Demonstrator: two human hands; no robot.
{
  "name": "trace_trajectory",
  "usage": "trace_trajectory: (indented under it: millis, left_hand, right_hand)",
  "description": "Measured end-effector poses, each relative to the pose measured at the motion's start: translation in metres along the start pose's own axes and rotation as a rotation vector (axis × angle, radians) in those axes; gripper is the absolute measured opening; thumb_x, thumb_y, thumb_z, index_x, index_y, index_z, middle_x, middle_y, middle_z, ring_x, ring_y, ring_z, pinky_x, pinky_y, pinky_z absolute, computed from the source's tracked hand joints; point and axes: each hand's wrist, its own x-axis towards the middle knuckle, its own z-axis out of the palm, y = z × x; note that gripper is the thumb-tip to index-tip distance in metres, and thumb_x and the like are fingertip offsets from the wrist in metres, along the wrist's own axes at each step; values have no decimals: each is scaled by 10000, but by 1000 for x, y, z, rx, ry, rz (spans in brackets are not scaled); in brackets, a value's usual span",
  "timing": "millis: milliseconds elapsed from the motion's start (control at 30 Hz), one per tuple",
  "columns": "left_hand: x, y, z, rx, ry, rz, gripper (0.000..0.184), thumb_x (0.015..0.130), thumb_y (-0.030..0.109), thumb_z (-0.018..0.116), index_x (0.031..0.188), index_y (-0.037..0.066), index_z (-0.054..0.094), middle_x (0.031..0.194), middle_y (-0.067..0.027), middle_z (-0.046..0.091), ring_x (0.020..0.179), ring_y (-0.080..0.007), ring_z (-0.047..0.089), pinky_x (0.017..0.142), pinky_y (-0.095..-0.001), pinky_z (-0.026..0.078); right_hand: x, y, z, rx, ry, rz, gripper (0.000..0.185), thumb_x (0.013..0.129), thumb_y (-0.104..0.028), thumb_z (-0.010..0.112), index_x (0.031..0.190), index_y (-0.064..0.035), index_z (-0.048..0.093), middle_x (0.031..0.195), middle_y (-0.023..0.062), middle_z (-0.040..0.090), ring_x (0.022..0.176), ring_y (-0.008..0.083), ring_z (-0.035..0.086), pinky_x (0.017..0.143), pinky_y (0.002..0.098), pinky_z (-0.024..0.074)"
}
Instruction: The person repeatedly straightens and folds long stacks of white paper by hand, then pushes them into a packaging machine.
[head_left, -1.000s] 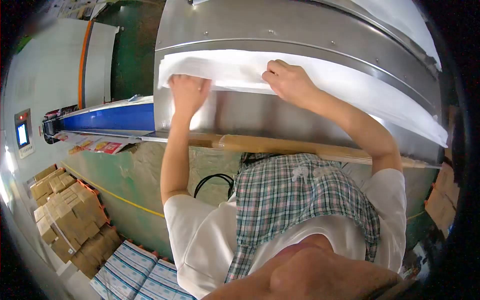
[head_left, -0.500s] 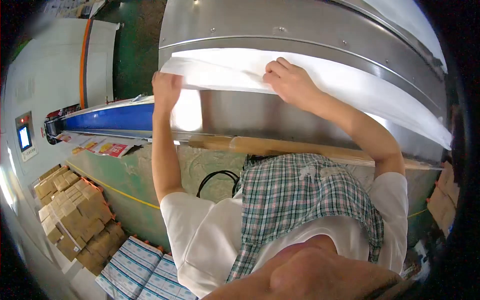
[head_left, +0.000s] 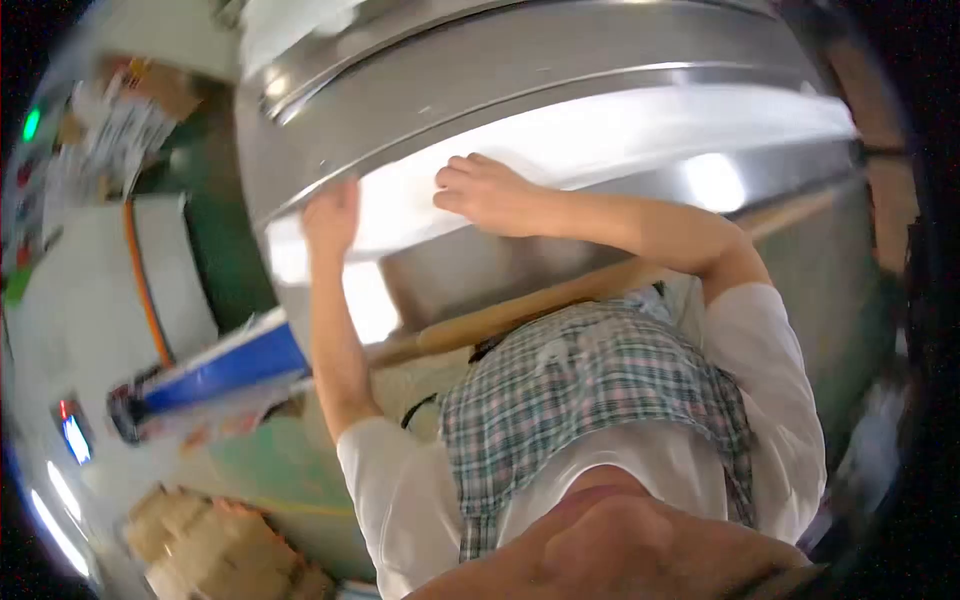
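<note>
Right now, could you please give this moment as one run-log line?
left hand: at sheet, near left end, grip unclear | right hand: at sheet, curled, grip unclear | sheet: along metal surface

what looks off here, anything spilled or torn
Nothing plainly stands out: the white sheet lies along the metal surface, with the left hand and right hand at it. I see no spill or tear, though blur hides fine detail.

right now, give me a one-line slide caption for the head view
Left hand and right hand at a long white sheet lying along a metal surface.
</note>
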Motion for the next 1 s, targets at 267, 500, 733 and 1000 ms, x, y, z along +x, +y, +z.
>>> trace_trajectory:
  millis: [267, 500, 733, 1000]
  left_hand:
    - [-152, -110, -15, 126, -32, -170, 251, 855, 164, 414, 779, -28, 558, 792, -215, 554, 730, -389, 517, 653, -460, 398]
    - [-153, -115, -59, 453, 38, -438, 310, 861, 266, 426, 938, 11, 585, 947, -175, 590, 876, -341, 548, 730, -442, 434]
    - [-74, 72, -1, 259, -67, -444, 429, 885, 423, 361, 1090, 110, 571, 1138, -94, 549, 1091, -325, 453, 898, -485, 327]
    - [-36, 174, 12, 289, -213, -615, 513, 892, 493, 262, 1115, 142, 562, 1210, -34, 509, 1188, -328, 350, 922, -574, 224]
  right_hand:
    - [-131, 52, -70, -152, -68, 351, 211, 654, -53, 559, 862, -36, 522, 912, 111, 484, 909, 268, 474, 767, 354, 426]
    - [-270, 201, -159, -621, -72, 865, 316, 643, -92, 567, 953, -40, 542, 1038, 108, 510, 992, 280, 478, 813, 349, 452]
    - [-382, 319, -252, -766, 111, 1215, 158, 765, -146, 512, 907, -83, 542, 936, 82, 532, 935, 278, 504, 771, 391, 462]
    - [-441, 336, -296, -695, 613, 790, 178, 683, -33, 583, 856, -60, 554, 939, 88, 535, 900, 298, 501, 770, 387, 438]
